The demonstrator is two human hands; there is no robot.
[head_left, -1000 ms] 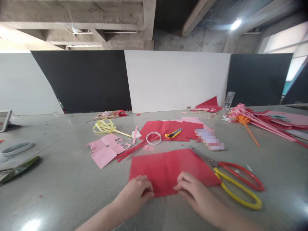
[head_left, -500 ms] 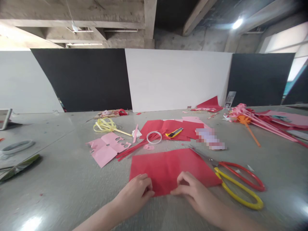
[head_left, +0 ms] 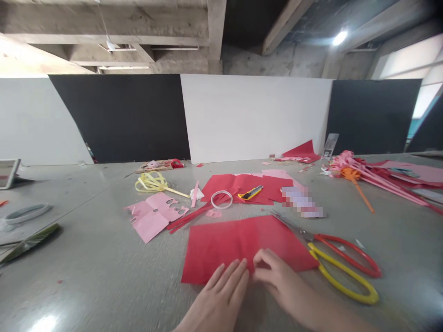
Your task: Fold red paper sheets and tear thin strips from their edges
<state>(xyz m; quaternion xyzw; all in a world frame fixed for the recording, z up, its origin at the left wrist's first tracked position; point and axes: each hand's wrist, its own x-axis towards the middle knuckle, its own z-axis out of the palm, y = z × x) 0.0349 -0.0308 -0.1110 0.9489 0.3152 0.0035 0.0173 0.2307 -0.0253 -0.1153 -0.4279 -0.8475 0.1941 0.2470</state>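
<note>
A sheet of red paper [head_left: 228, 242] lies on the grey table in front of me, with a soft crease near its middle. My left hand [head_left: 223, 290] rests on its near edge, fingers stretched out and flat. Beside it, my right hand [head_left: 277, 272] is closed in a pinch at the same edge, thumb and forefinger together on the paper. Scissors [head_left: 341, 263] with one red and one yellow handle lie at the sheet's right, blade tips by its far edge.
Beyond the sheet are more red paper [head_left: 273, 184], a yellow utility knife [head_left: 251, 192], a tape roll [head_left: 222, 199] and cut pink paper [head_left: 155, 214]. A yellow strip flower [head_left: 152, 182] lies behind. Pink paper flowers [head_left: 346, 161] lie far right. White and black panels [head_left: 256, 117] stand behind.
My left hand has moved right, from pinching the near edge to lying flat beside my right hand. The red paper's left near corner is now uncovered. My right hand stays nearly in place.
</note>
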